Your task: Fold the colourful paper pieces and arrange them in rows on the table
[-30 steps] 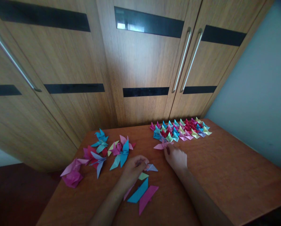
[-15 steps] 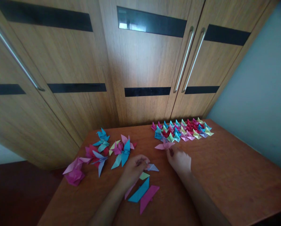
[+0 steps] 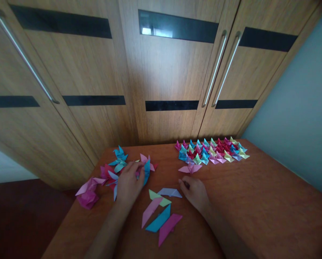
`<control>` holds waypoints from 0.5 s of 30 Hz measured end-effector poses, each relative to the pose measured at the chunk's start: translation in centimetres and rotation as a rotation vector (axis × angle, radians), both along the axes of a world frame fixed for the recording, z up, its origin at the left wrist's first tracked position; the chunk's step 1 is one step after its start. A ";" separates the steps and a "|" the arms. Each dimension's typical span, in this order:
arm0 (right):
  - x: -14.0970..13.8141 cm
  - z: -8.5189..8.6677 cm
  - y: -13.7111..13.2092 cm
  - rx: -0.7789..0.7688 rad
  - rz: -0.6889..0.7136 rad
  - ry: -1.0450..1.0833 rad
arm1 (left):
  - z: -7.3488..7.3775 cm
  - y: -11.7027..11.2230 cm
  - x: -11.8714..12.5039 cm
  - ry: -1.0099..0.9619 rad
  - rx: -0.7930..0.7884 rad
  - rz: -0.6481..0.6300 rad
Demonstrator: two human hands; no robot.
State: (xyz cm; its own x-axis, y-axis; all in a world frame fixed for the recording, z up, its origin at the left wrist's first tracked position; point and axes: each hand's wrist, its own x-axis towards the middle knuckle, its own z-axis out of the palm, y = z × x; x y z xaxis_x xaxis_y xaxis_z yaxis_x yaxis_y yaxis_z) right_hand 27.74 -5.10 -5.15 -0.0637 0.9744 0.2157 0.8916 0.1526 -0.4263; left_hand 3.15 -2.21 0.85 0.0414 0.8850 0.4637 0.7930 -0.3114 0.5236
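Observation:
My left hand (image 3: 130, 181) is over a loose group of folded paper pieces, with fingers bent and pressed against a blue folded paper piece (image 3: 147, 173). What lies between its fingertips is hidden. My right hand (image 3: 195, 192) rests on the table with its fingers curled in and nothing visible in them. Just beyond it lies a pink winged paper piece (image 3: 190, 168). Between my hands are flat folded strips: lavender (image 3: 170, 192), pale green (image 3: 159, 198), pink (image 3: 151, 212), blue (image 3: 159, 219) and magenta (image 3: 169, 229).
Rows of small colourful folded paper pieces (image 3: 211, 151) stand at the back right of the brown table (image 3: 247, 208). More pieces, including a magenta one (image 3: 88, 198) and a blue one (image 3: 120, 154), lie at the left. A wooden wardrobe (image 3: 169, 72) rises behind.
My left hand has moved left from the lavender strip to the loose paper group. My right hand has let go of the pink winged piece and drawn back towards me.

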 end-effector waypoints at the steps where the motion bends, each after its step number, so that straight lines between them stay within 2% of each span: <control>1: 0.2 0.0 0.1 -0.001 0.004 0.009 | 0.1 0.2 -0.6 0.074 0.035 0.039; 6: 0.5 0.2 0.0 -0.025 0.013 0.026 | -0.1 0.9 -2.6 0.368 0.056 0.145; 15: 0.5 0.2 0.0 -0.013 0.034 0.037 | 0.0 0.8 -2.9 0.547 -0.213 0.139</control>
State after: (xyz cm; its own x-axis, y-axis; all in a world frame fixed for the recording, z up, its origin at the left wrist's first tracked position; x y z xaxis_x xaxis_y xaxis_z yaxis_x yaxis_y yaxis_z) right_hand 28.28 -5.10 -4.95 -0.0891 0.9746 0.2055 0.8696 0.1768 -0.4611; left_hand 0.29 -1.37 0.82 0.1014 0.9703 0.2197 0.9906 -0.1189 0.0679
